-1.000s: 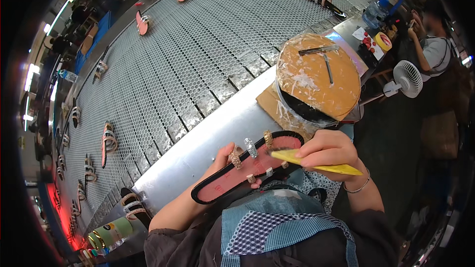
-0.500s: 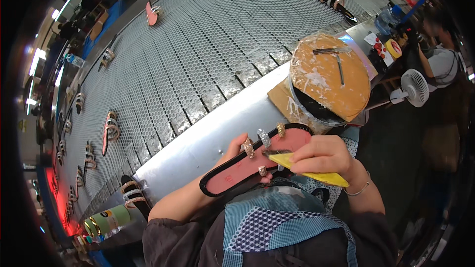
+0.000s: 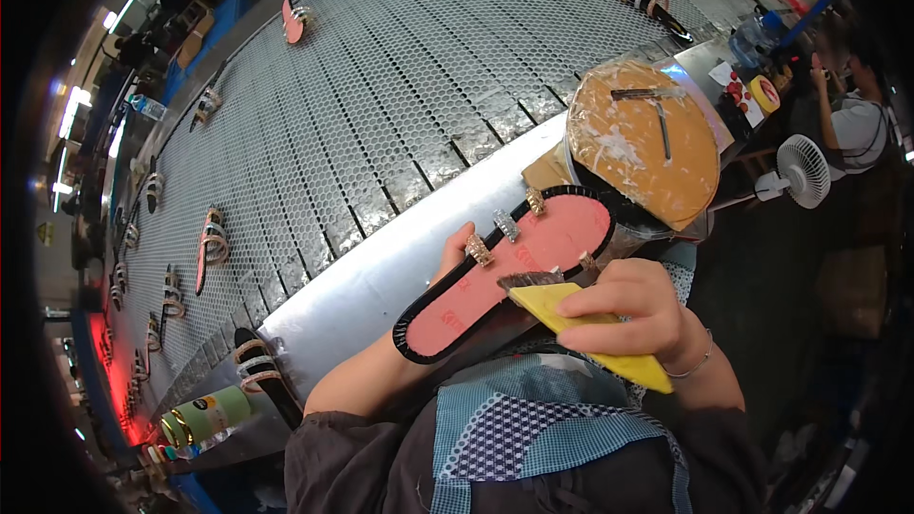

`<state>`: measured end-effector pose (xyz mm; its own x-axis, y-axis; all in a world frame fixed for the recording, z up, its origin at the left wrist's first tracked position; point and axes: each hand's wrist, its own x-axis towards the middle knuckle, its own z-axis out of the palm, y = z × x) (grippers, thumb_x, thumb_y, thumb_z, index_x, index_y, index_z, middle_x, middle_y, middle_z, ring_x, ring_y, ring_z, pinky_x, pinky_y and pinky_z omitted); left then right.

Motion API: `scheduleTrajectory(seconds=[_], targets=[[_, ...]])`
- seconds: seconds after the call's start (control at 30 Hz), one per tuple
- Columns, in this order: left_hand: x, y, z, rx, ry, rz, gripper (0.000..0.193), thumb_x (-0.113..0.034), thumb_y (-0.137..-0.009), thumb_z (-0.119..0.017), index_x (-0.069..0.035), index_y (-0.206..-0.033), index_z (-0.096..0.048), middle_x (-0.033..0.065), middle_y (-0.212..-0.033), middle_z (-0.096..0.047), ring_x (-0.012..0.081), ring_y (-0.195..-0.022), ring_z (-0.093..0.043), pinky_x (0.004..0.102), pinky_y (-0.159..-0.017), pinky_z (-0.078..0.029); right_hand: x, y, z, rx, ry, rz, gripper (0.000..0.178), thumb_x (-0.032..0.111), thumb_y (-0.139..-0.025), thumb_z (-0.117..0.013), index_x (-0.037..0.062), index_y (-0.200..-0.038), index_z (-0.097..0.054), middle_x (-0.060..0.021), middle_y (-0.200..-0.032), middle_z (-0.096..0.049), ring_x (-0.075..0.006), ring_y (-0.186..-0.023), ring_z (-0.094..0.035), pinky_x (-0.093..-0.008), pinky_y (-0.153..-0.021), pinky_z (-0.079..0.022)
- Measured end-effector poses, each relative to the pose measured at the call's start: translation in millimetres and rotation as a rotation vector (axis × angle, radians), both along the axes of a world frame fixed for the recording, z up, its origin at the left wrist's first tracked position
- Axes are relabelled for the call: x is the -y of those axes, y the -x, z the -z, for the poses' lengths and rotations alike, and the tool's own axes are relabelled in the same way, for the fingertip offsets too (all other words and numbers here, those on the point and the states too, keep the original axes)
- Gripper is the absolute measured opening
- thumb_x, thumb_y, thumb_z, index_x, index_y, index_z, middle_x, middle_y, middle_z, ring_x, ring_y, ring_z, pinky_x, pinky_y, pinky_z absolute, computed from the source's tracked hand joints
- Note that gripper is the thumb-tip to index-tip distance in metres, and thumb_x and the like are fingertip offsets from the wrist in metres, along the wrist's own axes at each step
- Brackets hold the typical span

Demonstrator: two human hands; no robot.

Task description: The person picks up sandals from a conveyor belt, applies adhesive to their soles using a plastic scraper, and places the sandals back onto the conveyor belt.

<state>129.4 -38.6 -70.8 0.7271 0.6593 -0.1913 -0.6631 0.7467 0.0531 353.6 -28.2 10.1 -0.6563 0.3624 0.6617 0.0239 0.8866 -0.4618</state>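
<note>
A sandal sole point(image 3: 457, 316) with a pink upper face and black edge is held tilted in front of me, its rhinestone straps hanging loose along the edges. My left hand point(image 3: 455, 252) grips it from beneath and behind; the thumb shows at the far edge and the other fingers are hidden. In my right hand point(image 3: 636, 312) is a flat brush with a yellow handle point(image 3: 541, 303), pinched between thumb and fingers. Its dark bristles point(image 3: 529, 279) are over the middle of the pink face; whether they touch it I cannot tell.
Beyond a metal ledge point(image 3: 381, 257) lies a wide mesh conveyor point(image 3: 381, 86) carrying several sandals. A round tub with a brown, smeared lid point(image 3: 657, 124) stands just past the sole. A black sandal point(image 3: 262, 371) and green roll point(image 3: 214, 414) are at left; a white fan point(image 3: 802, 169) and a person sit right.
The sole has turned so that more of its pink face shows, and its far end has risen. The brush has shifted slightly, with more of its bristles visible.
</note>
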Motion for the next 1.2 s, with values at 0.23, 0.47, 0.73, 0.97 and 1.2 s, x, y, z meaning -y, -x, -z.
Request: scheduleTrajectory(seconds=[0.23,0.47,0.73,0.97,1.2], targets=[[-1.2,-0.3,-12.8,-0.29,0.13,-0.093,0.07,-0.064,-0.087,-0.03,-0.014,-0.134,-0.046,0.0129,-0.127,-0.054,0.0288,-0.109,-0.055,0.043,-0.093,-0.042,7.3,-13.0,19.4,0.124,-0.031,-0.009,0.028,0.014,-0.069,-0.065,0.0151,-0.097,-0.067,-0.0029,-0.094,-0.064,-0.0155,-0.057,-0.051,-0.0256,-0.049,-0.043],[6.4,-1.0,1.1,-0.231,0.092,-0.062,0.074,-0.07,-0.082,-0.035,-0.009,-0.121,-0.052,0.0117,-0.103,-0.058,0.0281,-0.082,-0.052,0.0358,-0.072,-0.041,-7.2,-28.0,31.0,0.08,-0.081,0.041,0.029,0.014,-0.066,-0.068,0.0165,-0.095,-0.068,-0.003,-0.095,-0.064,-0.0165,-0.057,-0.051,-0.0269,-0.049,-0.043],[5.5,-2.3,5.6,-0.111,0.166,-0.09,0.079,-0.068,-0.082,-0.035,-0.004,-0.127,-0.047,0.0166,-0.105,-0.057,0.0315,-0.085,-0.054,0.0367,-0.074,-0.043,-18.6,-49.0,29.4,0.015,-0.141,0.115,0.028,0.012,-0.066,-0.067,0.0151,-0.093,-0.068,-0.0039,-0.097,-0.065,-0.0168,-0.059,-0.052,-0.028,-0.05,-0.044],[-14.2,-2.8,-5.3,-0.123,0.074,-0.259,0.074,-0.065,-0.082,-0.04,-0.004,-0.122,-0.05,0.016,-0.105,-0.056,0.0289,-0.085,-0.053,0.0365,-0.074,-0.044,-20.6,-58.1,37.4,0.113,-0.03,0.14,0.03,0.009,-0.064,-0.07,0.0112,-0.094,-0.068,-0.0071,-0.09,-0.065,-0.0187,-0.061,-0.056,-0.0281,-0.052,-0.044],[-66.3,-10.7,9.1,-0.257,-0.081,-0.831,0.068,-0.068,-0.082,-0.039,-0.004,-0.101,-0.055,0.0079,-0.085,-0.061,0.0237,-0.075,-0.058,0.0359,-0.071,-0.049,-3.5,11.2,31.0,-0.267,0.107,0.11,0.028,0.01,-0.072,-0.071,0.0094,-0.1,-0.066,-0.0111,-0.092,-0.065,-0.0176,-0.062,-0.058,-0.025,-0.051,-0.044]])
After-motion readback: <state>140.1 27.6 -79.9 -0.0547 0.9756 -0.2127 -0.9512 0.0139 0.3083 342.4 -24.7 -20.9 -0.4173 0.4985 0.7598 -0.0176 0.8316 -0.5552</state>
